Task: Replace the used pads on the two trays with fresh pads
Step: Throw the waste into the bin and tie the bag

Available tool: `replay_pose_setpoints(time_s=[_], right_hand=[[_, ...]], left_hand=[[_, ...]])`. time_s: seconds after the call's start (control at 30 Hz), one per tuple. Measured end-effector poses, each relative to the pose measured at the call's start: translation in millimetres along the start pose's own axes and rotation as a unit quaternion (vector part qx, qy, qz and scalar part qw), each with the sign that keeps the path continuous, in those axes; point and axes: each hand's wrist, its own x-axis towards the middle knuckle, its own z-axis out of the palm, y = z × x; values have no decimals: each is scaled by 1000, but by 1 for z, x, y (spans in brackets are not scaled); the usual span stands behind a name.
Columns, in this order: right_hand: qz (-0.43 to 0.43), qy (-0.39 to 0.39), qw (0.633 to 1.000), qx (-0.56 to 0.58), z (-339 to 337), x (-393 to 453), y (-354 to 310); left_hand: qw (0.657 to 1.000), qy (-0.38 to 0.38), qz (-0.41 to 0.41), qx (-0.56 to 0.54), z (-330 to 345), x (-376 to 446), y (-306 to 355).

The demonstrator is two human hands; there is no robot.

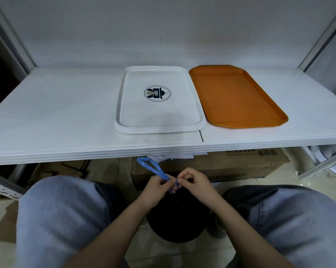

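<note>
While the person sits low in front of a white shelf (pixel 57 113), both bare hands meet between the knees, below the shelf's front edge. The left hand (pixel 156 187) has its fingers curled around a thin blue drawstring (pixel 153 168), which rises from the fist in a loop toward the underside of the shelf. The right hand (pixel 195 182) pinches the same blue string where it leaves the left fist, fingertips pressed together on it. Both hands therefore grip the string, touching each other at the knuckles. Directly beneath them sits a black bag (pixel 177 219) on the tiled floor, rounded and dark; whether the string belongs to it cannot be told for certain.

On the shelf above lie the two trays, side by side and nearly touching. The white tray (pixel 159 124) is on the left, with a round dark emblem (pixel 157 93) printed in its middle. The orange tray (pixel 238 97) is to its right, angled slightly. Both trays show bare surfaces.

Under the shelf, behind the hands, a brown cardboard box (pixel 240 165) rests on the floor, with some white sheets (pixel 173 156) poking out just below the shelf edge; what they are is unclear. Grey trouser legs (pixel 63 215) frame the scene at left and right.
</note>
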Motion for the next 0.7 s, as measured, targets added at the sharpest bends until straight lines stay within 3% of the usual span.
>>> replay_pose_setpoints(time_s=[0.23, 0.53, 0.7], right_hand=[[21, 1, 999, -47, -2, -6, -3], [43, -127, 991, 5, -11, -15, -8], [122, -169, 977, 40, -12, -18, -4]], left_hand=[[999, -5, -32, -3, -2, 1, -2], [994, -21, -93, -48, -8, 0, -3], [989, -37, -113, -92, -11, 1, -7]])
